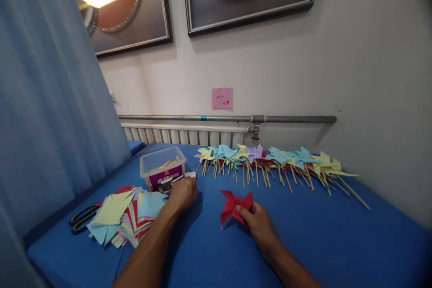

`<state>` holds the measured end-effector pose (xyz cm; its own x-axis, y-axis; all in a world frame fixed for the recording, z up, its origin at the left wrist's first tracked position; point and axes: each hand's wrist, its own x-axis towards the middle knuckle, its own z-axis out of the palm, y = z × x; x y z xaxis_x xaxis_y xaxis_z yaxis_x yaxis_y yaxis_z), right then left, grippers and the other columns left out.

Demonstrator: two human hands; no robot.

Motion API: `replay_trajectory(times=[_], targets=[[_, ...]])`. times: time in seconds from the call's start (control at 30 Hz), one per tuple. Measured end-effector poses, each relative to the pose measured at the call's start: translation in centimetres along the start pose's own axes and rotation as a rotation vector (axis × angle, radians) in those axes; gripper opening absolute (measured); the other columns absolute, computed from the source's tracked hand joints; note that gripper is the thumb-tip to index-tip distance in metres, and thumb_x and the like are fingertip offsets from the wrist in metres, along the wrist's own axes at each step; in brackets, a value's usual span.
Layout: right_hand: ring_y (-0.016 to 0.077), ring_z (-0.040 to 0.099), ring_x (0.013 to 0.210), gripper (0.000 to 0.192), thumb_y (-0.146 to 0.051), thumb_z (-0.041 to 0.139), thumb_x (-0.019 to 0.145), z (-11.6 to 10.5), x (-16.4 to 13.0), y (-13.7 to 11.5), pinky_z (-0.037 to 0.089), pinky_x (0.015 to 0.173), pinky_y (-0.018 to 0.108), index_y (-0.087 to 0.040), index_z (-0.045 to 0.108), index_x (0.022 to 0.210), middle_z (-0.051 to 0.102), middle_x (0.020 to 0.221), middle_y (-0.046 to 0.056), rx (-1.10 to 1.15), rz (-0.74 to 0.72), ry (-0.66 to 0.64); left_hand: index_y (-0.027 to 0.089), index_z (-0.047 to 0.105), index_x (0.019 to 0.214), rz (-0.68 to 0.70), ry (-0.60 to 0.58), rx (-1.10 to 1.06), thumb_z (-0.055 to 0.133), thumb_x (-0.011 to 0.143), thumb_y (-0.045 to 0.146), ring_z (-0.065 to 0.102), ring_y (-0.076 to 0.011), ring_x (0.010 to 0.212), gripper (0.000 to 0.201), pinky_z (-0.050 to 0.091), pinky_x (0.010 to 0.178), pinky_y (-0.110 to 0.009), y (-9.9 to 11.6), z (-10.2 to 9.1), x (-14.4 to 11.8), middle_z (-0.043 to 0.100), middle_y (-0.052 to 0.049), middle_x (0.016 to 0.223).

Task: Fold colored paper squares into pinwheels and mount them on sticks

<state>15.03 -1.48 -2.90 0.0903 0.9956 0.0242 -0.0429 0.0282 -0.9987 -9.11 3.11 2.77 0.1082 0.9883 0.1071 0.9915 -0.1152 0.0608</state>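
Note:
A red paper pinwheel (232, 207) with folded blades is pinched between the thumb and fingers of my right hand (259, 227), just above the blue table. My left hand (184, 193) is curled, knuckles up, beside a small white box (191, 175) and a shiny metallic object (166, 185). Its fingertips are hidden, so what they hold, if anything, cannot be seen. Directly behind it stands a clear plastic tub (146, 166) with a purple label, holding thin wooden sticks (170, 163).
Coloured paper pieces (116, 208) are heaped at the left, over black-handled scissors (84, 218). Finished pinwheels on sticks (278, 156) lie in a long row along the back. A blue curtain (57, 112) hangs at the left; a radiator (189, 135) runs behind the table.

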Motion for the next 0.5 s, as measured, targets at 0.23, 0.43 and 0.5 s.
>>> replay_trajectory(times=[0.23,0.43,0.5], targets=[[0.0203,0.065,0.068,0.028,-0.040,0.073,0.066,0.1,-0.4,-0.8,0.049,0.063,0.030,-0.016,0.073,0.081,0.075,0.076,0.005,0.037,-0.001,-0.016,0.016,0.073,0.101,0.193,-0.139,0.031,0.045,0.093,0.023,0.068,-0.0270,0.105,0.030,0.048,0.087,-0.033,1.4,0.9,-0.4,0.072,-0.015,0.110],[0.0184,0.063,0.066,0.028,-0.040,0.074,0.066,0.3,-0.4,-0.9,0.048,0.063,0.029,-0.016,0.073,0.080,0.073,0.074,0.003,0.041,0.009,-0.018,0.021,0.075,0.097,0.162,-0.113,-0.121,0.049,0.090,0.020,0.068,-0.0218,0.103,0.027,0.047,0.086,-0.028,0.3,0.1,-0.2,0.076,-0.008,0.105],[0.0182,0.063,0.065,0.026,-0.039,0.074,0.066,0.3,-0.4,-0.8,0.048,0.061,0.029,-0.016,0.073,0.080,0.073,0.073,0.003,0.049,0.008,-0.018,0.022,0.075,0.097,0.149,-0.110,-0.139,0.050,0.089,0.019,0.068,-0.0214,0.101,0.026,0.046,0.086,-0.028,0.3,0.2,-0.2,0.076,-0.007,0.104]])
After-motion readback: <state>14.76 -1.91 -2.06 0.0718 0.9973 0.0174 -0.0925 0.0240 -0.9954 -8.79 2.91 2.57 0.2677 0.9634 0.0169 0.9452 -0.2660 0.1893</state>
